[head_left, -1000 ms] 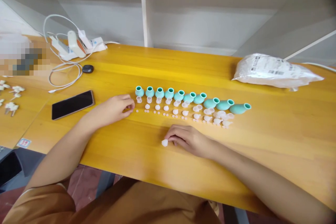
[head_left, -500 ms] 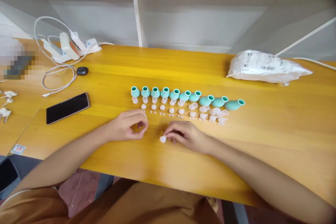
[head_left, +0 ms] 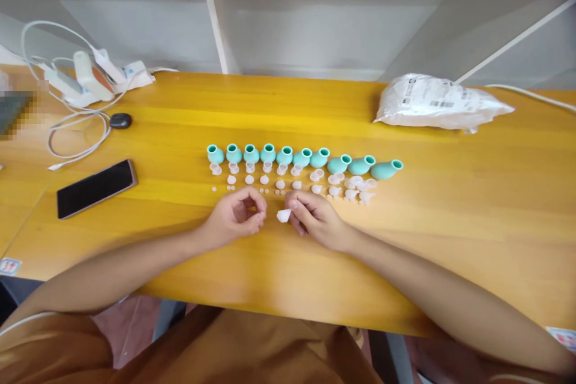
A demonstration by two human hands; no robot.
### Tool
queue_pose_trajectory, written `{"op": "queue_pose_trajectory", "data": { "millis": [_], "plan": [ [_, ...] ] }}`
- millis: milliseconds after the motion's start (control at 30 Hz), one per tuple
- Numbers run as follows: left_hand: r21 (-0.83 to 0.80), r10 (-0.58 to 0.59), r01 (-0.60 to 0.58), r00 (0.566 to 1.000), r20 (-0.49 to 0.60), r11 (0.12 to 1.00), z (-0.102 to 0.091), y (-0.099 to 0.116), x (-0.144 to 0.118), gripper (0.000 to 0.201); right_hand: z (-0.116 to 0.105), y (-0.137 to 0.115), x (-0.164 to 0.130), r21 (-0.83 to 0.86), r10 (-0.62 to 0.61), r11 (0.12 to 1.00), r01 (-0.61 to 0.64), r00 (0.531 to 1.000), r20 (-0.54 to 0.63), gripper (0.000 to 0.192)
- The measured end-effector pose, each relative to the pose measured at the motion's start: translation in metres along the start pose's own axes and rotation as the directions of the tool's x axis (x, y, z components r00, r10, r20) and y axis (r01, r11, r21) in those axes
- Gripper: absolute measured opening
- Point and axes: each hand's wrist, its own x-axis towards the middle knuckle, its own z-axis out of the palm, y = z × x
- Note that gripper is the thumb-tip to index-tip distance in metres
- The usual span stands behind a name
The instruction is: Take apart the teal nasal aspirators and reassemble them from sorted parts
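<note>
Ten teal bulbs [head_left: 302, 158] stand in one row across the middle of the yellow wooden table [head_left: 450, 210], their openings turned up or toward the right; the one at the right end lies almost on its side. Just in front of them, toward the near edge, run rows of small white and clear parts [head_left: 315, 183]: little cups, caps and tiny discs, too small and too many to count surely. The right hand [head_left: 315, 222] rests on the table close in front of these rows, thumb and forefinger closed narrowly on a single small white cone-shaped piece [head_left: 283, 215], which sticks out to the left of the fingertips. The left hand [head_left: 236, 216] lies just beside it, loosely curled with thumb and forefinger drawn together; whether anything sits between them I cannot tell. The white piece lies between the two hands, touching only the right one. Toward the left edge lie one black phone [head_left: 96, 187], face up, one small dark oval object [head_left: 120, 120], and a tangle of white cable with chargers [head_left: 81, 81]. One white plastic bag [head_left: 438, 102] lies near the far right corner.
</note>
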Motion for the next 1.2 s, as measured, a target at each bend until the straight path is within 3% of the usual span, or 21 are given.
{"op": "queue_pose_trajectory", "data": {
  "millis": [233, 400, 600, 1200],
  "plan": [
    [-0.126, -0.046, 0.046, 0.999, 0.000, 0.991, -0.012, -0.001, 0.001, 0.029, 0.005, 0.003, 0.002, 0.104, -0.034, 0.994, 0.033, 0.999, 0.011, 0.034],
    [-0.193, -0.045, 0.045, 0.999, 0.003, 0.980, -0.011, -0.003, 0.003, 0.027, 0.005, 0.003, -0.005, -0.108, -0.216, 0.974, 0.200, 0.961, -0.171, 0.017],
    [-0.161, -0.048, 0.046, 0.999, -0.004, 0.986, -0.010, 0.001, 0.005, 0.029, 0.003, -0.003, -0.004, -0.266, -0.335, 0.920, 0.286, 0.929, -0.157, 0.005],
    [-0.105, -0.148, 0.148, 0.989, 0.003, 0.983, -0.009, 0.003, 0.007, 0.037, 0.001, -0.006, -0.001, -0.294, -0.408, 0.884, 0.364, 0.907, -0.102, 0.007]
  ]
}}
